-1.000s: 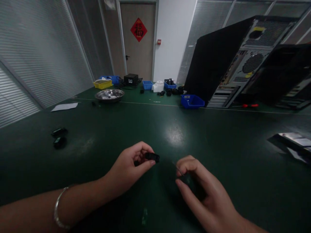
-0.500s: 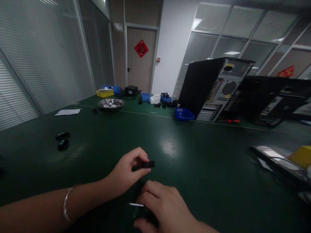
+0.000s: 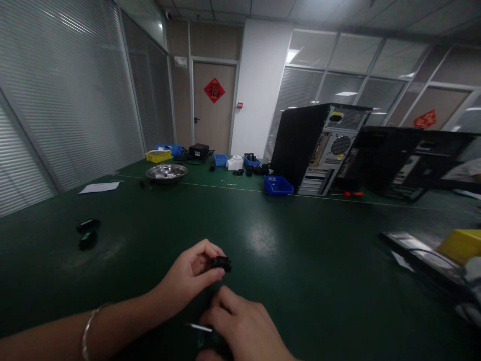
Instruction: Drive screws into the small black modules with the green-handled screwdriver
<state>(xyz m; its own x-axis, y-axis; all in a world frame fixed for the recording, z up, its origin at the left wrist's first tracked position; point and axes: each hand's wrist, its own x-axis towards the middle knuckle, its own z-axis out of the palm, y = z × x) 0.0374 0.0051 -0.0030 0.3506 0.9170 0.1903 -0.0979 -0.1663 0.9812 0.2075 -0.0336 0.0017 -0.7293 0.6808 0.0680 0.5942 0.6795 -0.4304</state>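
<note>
My left hand (image 3: 191, 273) is closed in a pinch on a small black plastic part (image 3: 221, 263), held just over the table at the middle. Below it and a little to the right, my right hand (image 3: 244, 321) has its fingers curled. From it a thin silver shaft (image 3: 201, 327) sticks out to the left, seemingly that of a screwdriver; the handle is hidden in the palm. Under the right fingers lies something dark and greenish, too dim to make out. The two hands are close but apart. On the left of the table sit two small black pieces (image 3: 88, 239).
At the back stand a metal bowl (image 3: 166, 173), a yellow tray (image 3: 158, 156), a blue bin (image 3: 278, 185) and a black computer tower (image 3: 300, 148). A flat device with a cable (image 3: 421, 255) and a yellow box (image 3: 460, 245) are on the right. A paper (image 3: 99, 187) lies left.
The view has tilted up, so the room sits lower in the picture. Both hands appear slightly lower and further left, still holding the same things; the black part has turned a little.
</note>
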